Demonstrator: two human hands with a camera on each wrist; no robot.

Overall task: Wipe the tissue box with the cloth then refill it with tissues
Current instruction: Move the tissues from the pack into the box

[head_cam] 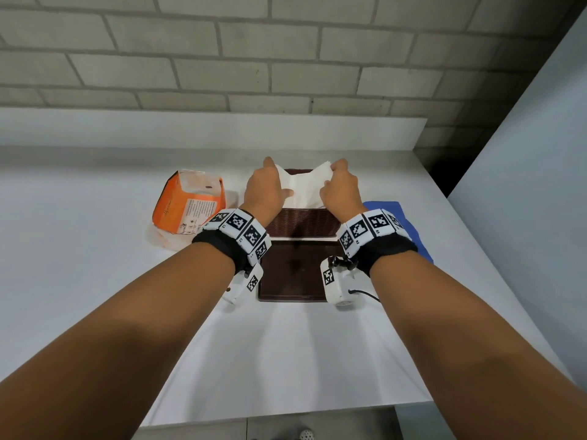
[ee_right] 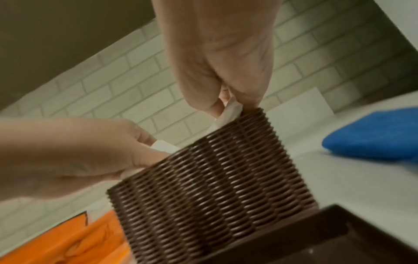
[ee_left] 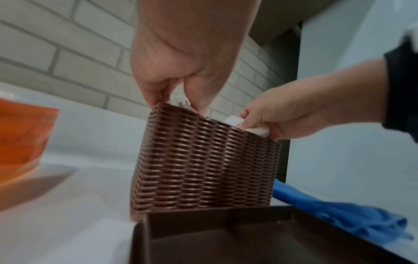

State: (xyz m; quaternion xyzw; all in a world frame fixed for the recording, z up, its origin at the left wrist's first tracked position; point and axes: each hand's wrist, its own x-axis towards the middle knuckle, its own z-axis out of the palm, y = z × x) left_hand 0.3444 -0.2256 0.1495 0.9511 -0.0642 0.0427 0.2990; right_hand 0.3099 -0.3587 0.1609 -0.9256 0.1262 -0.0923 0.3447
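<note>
Left hand (head_cam: 265,188) over left end of tissue box (head_cam: 303,222), fingers curled, pinching white tissues (head_cam: 301,188) at left edge. Right hand (head_cam: 341,188) over right end, fingers and thumb pinching same tissues at right edge. Tissues spread between both hands, lower part inside open top of box. Box brown, woven-look, upright on white counter (head_cam: 95,281). Brown lid (head_cam: 292,271) flat just in front of box. Orange tissue pack (head_cam: 187,204) left of box. Blue cloth (head_cam: 400,223) right of box, partly behind right wrist.

White counter (head_cam: 95,281) bears tissue box (head_cam: 303,222), lid (head_cam: 290,271), orange pack (head_cam: 187,204), cloth (head_cam: 400,217).
</note>
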